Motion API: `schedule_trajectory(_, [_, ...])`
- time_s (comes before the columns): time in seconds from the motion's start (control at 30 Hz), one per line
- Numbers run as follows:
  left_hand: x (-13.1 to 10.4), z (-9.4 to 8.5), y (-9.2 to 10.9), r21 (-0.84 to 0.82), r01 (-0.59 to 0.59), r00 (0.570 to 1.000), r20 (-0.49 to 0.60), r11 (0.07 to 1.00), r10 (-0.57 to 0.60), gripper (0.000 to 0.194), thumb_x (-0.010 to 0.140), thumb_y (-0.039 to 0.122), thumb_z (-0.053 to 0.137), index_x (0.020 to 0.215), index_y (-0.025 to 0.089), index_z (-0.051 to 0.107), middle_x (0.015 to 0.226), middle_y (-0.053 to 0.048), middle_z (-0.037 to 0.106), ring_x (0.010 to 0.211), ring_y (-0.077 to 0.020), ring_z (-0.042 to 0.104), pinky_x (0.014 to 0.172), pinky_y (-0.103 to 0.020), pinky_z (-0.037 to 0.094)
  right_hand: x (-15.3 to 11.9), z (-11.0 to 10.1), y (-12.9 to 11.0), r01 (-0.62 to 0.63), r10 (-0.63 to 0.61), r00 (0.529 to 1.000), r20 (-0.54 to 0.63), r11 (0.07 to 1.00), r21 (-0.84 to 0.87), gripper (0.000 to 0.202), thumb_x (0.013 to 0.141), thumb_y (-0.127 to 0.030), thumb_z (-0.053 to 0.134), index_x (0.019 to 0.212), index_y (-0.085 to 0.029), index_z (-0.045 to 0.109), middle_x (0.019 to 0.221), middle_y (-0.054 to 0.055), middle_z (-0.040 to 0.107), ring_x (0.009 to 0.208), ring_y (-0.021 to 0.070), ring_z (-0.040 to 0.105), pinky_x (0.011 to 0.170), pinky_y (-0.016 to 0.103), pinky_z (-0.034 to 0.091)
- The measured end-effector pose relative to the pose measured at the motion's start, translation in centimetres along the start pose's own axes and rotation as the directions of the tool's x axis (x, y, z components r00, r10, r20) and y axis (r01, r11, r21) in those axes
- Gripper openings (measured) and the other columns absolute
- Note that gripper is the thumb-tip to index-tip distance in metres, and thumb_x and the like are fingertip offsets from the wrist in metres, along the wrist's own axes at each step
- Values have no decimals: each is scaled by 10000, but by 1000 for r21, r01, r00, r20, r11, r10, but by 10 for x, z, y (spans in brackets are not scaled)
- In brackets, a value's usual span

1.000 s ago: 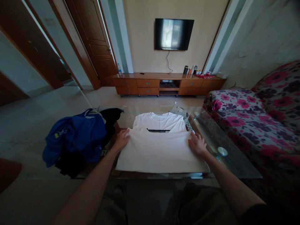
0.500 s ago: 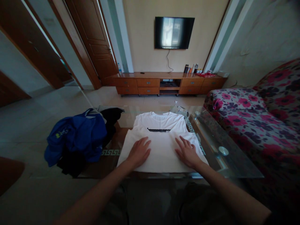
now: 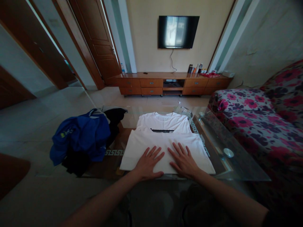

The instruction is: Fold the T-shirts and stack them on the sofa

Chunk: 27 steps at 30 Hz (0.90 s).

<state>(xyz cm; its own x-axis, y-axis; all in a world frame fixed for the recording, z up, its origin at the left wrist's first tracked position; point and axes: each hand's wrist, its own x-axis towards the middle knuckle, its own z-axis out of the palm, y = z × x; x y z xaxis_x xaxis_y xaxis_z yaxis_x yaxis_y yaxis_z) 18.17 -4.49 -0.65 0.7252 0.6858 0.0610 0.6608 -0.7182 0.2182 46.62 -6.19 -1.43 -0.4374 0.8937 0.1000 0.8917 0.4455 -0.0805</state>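
A white T-shirt point(image 3: 163, 138) lies on the glass coffee table point(image 3: 248, 168), its lower part folded up over the body and its neckline at the far side. A strip of dark print shows just above the folded edge. My left hand point(image 3: 149, 163) rests flat on the left half of the folded cloth, fingers spread and thumb near the table's front edge. To its right, my right hand point(image 3: 183, 159) also lies flat on the shirt with its fingers apart. Neither hand grips the fabric.
On the table's left side sits a heap of blue clothing point(image 3: 81, 135) with black garments point(image 3: 77, 162) under and behind it. A floral sofa point(image 3: 251, 116) stands at the right. Beyond the table is a low wooden TV cabinet point(image 3: 151, 83) below a wall-mounted television point(image 3: 178, 32).
Both hands have slid toward each other and nearer to me over the shirt, with the fingers now spread wider. The folded shirt lies in the same shape. The view has shifted slightly.
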Motion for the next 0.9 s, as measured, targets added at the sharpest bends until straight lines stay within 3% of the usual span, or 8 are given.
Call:
schedule_trajectory(0.2, [3, 2, -7, 3, 92, 995, -36, 996, -92, 624, 1034, 572, 313, 1619, 373, 224, 1703, -3, 201, 1570, -254, 157, 1257, -487, 145, 0, 4, -4, 3, -3, 999, 44, 1000, 12, 704, 1003, -651, 354, 1632, -409, 154, 1713, 31, 15, 1558, 400, 81, 1183, 687, 134])
schedule_trajectory(0.33, [7, 4, -23, 35, 248, 960, -140, 968, -241, 647, 1030, 542, 346, 1619, 288, 267, 1699, -47, 215, 1571, -269, 145, 1262, -480, 141, 5, 4, 2, -66, 66, 998, 11, 998, 7, 683, 1026, -632, 285, 1641, -363, 162, 1713, 42, 28, 1566, 362, 88, 1209, 648, 116])
schedule_trajectory(0.5, [7, 10, -36, 43, 339, 934, -138, 940, -330, 684, 1000, 590, 388, 1615, 318, 266, 1703, -43, 196, 1567, -304, 157, 1243, -537, 168, 9, 6, 8, -78, 78, 996, 32, 997, 20, 673, 1023, -641, 282, 1636, -380, 187, 1714, 13, 53, 1570, 339, 86, 1226, 612, 129])
schedule_trajectory(0.6, [4, 6, -54, 50, 361, 921, -172, 931, -348, 653, 1017, 556, 357, 1608, 286, 294, 1693, -58, 234, 1565, -276, 177, 1247, -483, 187, 11, 5, 25, -139, 139, 990, 12, 990, 28, 660, 1032, -631, 248, 1638, -381, 172, 1715, 6, 45, 1573, 313, 85, 1234, 586, 140])
schedule_trajectory(0.73, [-7, 0, -95, 102, 459, 867, -269, 883, -420, 669, 1009, 538, 373, 1594, 216, 331, 1686, -100, 246, 1572, -287, 145, 1262, -474, 139, 10, 5, 67, -342, 340, 938, -64, 940, -15, 679, 1029, -628, 256, 1641, -341, 202, 1717, 38, 35, 1575, 325, 40, 1237, 600, 99])
schedule_trajectory(0.83, [-14, 4, -119, 113, 504, 849, -250, 856, -466, 703, 1003, 564, 366, 1595, 186, 323, 1685, -119, 240, 1570, -291, 151, 1256, -474, 160, 5, 10, 92, -393, 392, 919, -31, 920, -10, 698, 1024, -644, 245, 1644, -329, 190, 1718, 48, 40, 1578, 302, 33, 1244, 572, 124])
schedule_trajectory(0.9, [-16, 10, -125, 120, 504, 851, -234, 855, -469, 714, 1006, 572, 347, 1599, 175, 311, 1688, -122, 224, 1572, -286, 142, 1254, -466, 163, 2, 14, 97, -398, 398, 917, -17, 917, -5, 701, 1022, -651, 241, 1645, -334, 182, 1718, 39, 34, 1579, 288, 23, 1249, 560, 127])
